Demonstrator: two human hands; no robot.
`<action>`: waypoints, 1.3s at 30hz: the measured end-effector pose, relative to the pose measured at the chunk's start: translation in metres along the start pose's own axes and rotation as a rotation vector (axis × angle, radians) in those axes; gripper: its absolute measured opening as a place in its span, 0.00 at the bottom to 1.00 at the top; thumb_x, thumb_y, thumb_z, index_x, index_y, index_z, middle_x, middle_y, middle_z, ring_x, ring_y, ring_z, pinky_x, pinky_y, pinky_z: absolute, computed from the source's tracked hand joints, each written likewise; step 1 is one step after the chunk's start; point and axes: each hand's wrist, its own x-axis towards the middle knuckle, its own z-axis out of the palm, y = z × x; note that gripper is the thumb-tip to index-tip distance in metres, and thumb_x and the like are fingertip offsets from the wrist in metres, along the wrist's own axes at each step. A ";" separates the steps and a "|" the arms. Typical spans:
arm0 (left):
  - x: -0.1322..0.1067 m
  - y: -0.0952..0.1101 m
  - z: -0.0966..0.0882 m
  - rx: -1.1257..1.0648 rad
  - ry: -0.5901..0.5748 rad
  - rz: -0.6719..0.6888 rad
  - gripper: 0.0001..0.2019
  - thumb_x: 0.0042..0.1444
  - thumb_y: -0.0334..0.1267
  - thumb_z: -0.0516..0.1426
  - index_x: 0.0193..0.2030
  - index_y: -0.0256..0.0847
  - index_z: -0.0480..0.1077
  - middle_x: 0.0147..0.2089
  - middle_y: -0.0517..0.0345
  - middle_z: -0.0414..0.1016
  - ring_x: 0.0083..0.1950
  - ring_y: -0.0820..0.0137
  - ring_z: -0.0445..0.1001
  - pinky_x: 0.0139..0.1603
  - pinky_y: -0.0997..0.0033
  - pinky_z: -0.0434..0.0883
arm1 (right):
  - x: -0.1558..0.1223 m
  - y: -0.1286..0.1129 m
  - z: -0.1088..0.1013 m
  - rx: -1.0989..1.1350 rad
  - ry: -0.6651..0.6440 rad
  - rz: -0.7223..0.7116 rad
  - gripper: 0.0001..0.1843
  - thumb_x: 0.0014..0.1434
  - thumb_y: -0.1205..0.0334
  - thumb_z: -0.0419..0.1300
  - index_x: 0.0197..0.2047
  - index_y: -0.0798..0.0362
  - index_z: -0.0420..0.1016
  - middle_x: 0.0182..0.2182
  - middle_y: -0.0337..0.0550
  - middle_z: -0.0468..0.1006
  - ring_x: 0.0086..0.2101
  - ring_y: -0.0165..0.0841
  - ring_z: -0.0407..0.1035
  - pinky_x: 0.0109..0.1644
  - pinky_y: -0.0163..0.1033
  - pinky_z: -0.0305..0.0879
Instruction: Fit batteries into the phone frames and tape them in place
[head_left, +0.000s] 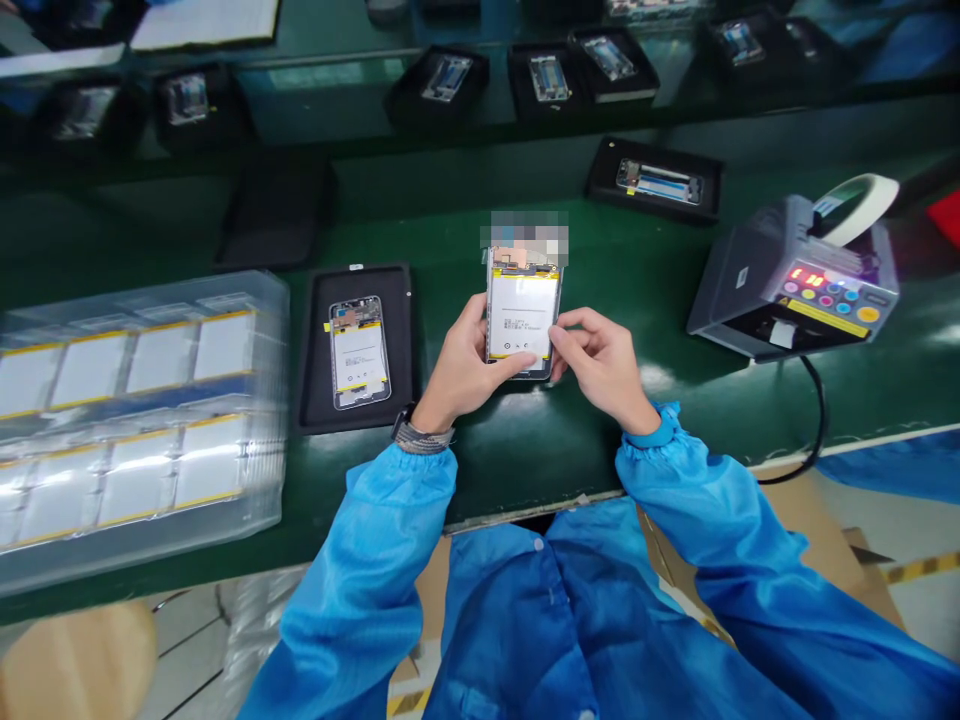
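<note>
An opened phone point(489, 300) stands almost upright above the green bench, a white battery point(525, 310) with yellow edges seated in its body. Wrapped round its left side is my left hand point(469, 365), the thumb lying across the battery's lower part. My right hand point(596, 360) pinches at the phone's lower right edge, with thumb and forefinger against it. Whether those fingers hold some small piece is hidden. Left of my hands, a second opened phone point(358, 350) with its own battery lies in a black tray point(397, 300). A blurred patch covers the held phone's top.
Clear plastic trays of batteries point(142, 430) are stacked at the left. A grey tape dispenser point(799, 275) with a lit display stands at the right, its black cable point(821, 420) hanging over the bench edge. Behind are a black tray point(600, 180) with a phone frame and a belt point(322, 100) carrying more.
</note>
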 end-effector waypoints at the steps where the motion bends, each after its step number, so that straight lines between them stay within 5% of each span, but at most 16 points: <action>1: 0.000 0.000 0.000 0.004 -0.002 -0.001 0.39 0.50 0.52 0.72 0.63 0.42 0.64 0.59 0.45 0.77 0.59 0.53 0.79 0.59 0.55 0.78 | 0.000 0.000 0.000 0.010 -0.003 -0.003 0.26 0.58 0.33 0.66 0.38 0.48 0.70 0.22 0.34 0.75 0.20 0.31 0.71 0.25 0.37 0.70; 10: 0.000 -0.002 0.000 -0.045 0.029 -0.048 0.37 0.48 0.49 0.74 0.59 0.42 0.62 0.61 0.44 0.77 0.60 0.54 0.79 0.60 0.55 0.77 | 0.001 -0.001 0.000 0.057 -0.028 -0.016 0.26 0.60 0.33 0.65 0.39 0.49 0.71 0.22 0.35 0.76 0.20 0.30 0.72 0.25 0.35 0.70; 17: 0.003 -0.004 -0.009 -0.108 0.122 -0.150 0.40 0.42 0.47 0.76 0.57 0.39 0.62 0.61 0.40 0.78 0.59 0.52 0.79 0.60 0.52 0.77 | 0.002 0.017 0.008 0.140 -0.212 0.067 0.27 0.58 0.36 0.69 0.40 0.53 0.73 0.27 0.44 0.83 0.21 0.31 0.74 0.24 0.33 0.67; 29: 0.011 -0.008 -0.007 -0.083 0.113 -0.242 0.40 0.40 0.36 0.76 0.58 0.37 0.64 0.57 0.39 0.79 0.53 0.53 0.82 0.53 0.53 0.81 | 0.003 0.032 0.018 0.210 -0.137 0.077 0.32 0.54 0.30 0.68 0.35 0.53 0.71 0.23 0.45 0.81 0.20 0.33 0.74 0.23 0.33 0.65; 31: 0.021 0.003 -0.031 -0.020 0.120 -0.260 0.39 0.38 0.35 0.77 0.56 0.36 0.65 0.57 0.38 0.79 0.53 0.53 0.82 0.52 0.53 0.81 | 0.004 0.033 0.021 0.211 -0.155 0.106 0.33 0.54 0.28 0.66 0.39 0.52 0.71 0.25 0.46 0.82 0.22 0.34 0.75 0.23 0.34 0.66; 33: 0.038 0.018 -0.073 0.084 0.195 -0.275 0.39 0.36 0.35 0.77 0.55 0.35 0.66 0.55 0.39 0.80 0.50 0.54 0.82 0.47 0.55 0.82 | 0.007 0.036 0.021 0.175 -0.148 0.102 0.33 0.55 0.28 0.64 0.42 0.53 0.72 0.25 0.46 0.82 0.22 0.34 0.75 0.24 0.34 0.66; 39: 0.089 0.060 -0.251 0.411 0.540 -0.486 0.29 0.42 0.27 0.74 0.50 0.34 0.68 0.46 0.48 0.81 0.42 0.64 0.81 0.45 0.63 0.81 | 0.013 0.049 0.007 -0.027 0.012 -0.040 0.27 0.64 0.34 0.59 0.40 0.53 0.74 0.25 0.44 0.79 0.23 0.33 0.71 0.29 0.37 0.67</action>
